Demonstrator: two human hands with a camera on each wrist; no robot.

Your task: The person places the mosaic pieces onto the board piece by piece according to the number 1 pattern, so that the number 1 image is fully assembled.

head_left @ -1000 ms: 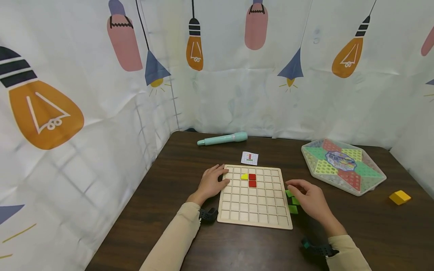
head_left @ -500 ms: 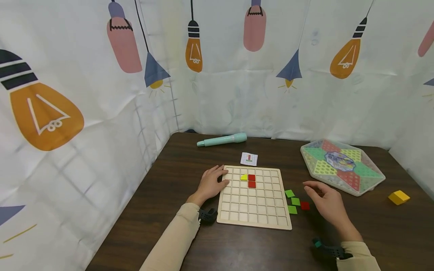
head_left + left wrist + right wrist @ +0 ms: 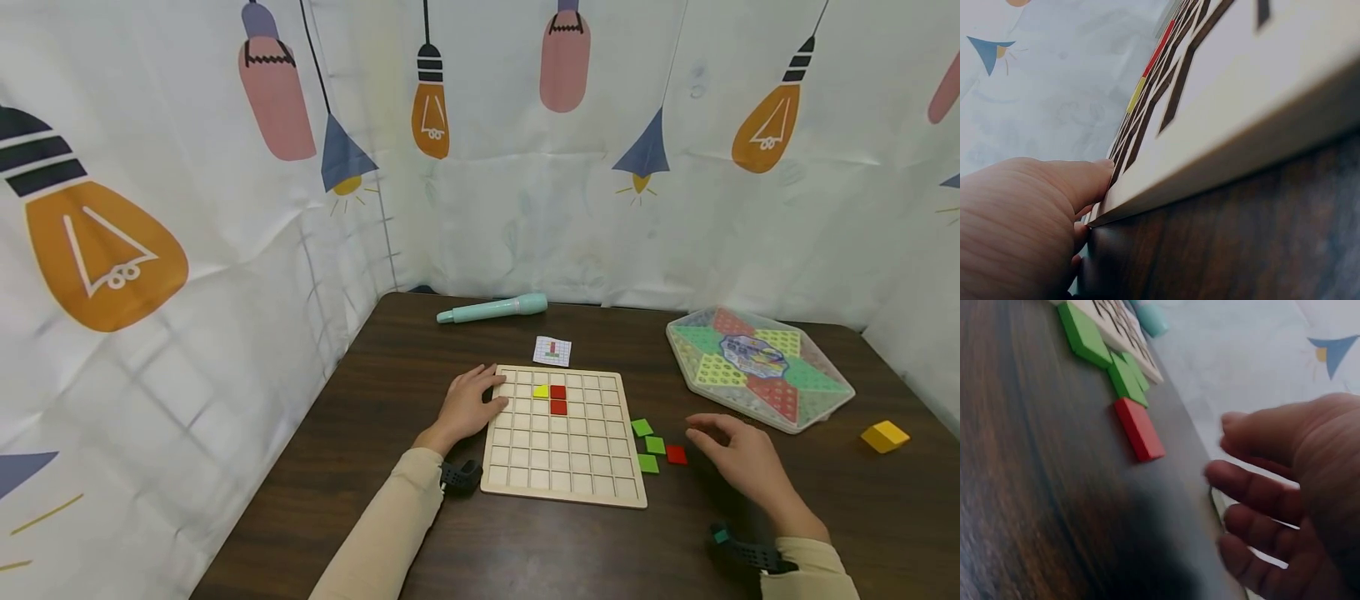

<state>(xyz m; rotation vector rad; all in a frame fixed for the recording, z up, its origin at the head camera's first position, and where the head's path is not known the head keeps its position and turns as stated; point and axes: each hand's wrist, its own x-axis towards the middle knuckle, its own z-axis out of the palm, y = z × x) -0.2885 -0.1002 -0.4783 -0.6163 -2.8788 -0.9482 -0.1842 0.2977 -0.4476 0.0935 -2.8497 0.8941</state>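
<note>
Red tile (image 3: pixel 676 454), lying free on the surface (image 3: pixel 525 550) beside three green tiles (image 3: pixel 647 446), is neared by the relaxed, empty right hand (image 3: pixel 738 462), while the wooden grid board (image 3: pixel 562 467), holding one yellow and two red pieces, is steadied, it seems, by the flat left hand (image 3: pixel 465 406).

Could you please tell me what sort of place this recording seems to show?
Probably a small staged play or recording booth: a dark wooden table walled on three sides by a lightbulb-print curtain, with a wooden grid board and a hexagonal game box on it.
</note>
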